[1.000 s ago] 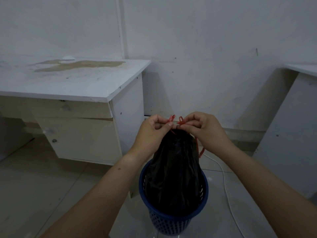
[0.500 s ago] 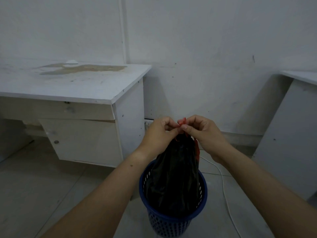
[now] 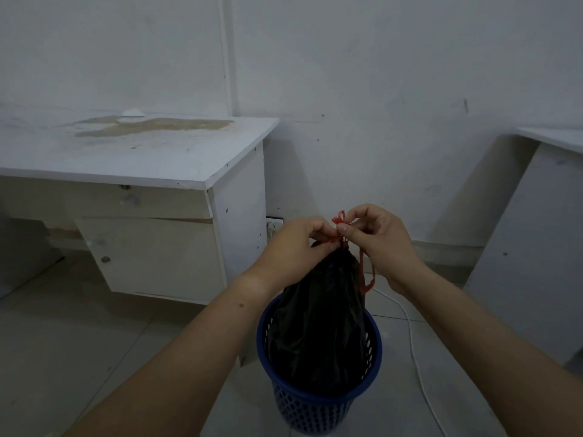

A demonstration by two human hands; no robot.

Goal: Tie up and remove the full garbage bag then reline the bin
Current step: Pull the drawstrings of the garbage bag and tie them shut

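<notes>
Your left hand (image 3: 299, 244) pinches the thin red plastic drawstring (image 3: 339, 219) right at the gathered neck of the black plastic garbage bag (image 3: 318, 320). Your right hand (image 3: 377, 239) pinches a strand of the same string just beside it, with a loop hanging below that wrist. The bag stands inside the round blue perforated plastic bin (image 3: 315, 414) on the floor — long axis upright, neck pointing up at your hands. Judge it soft, crinkly and slippery, its weight unclear. Take hold at the cinched neck under the tie — not the thin body, which likely tears.
</notes>
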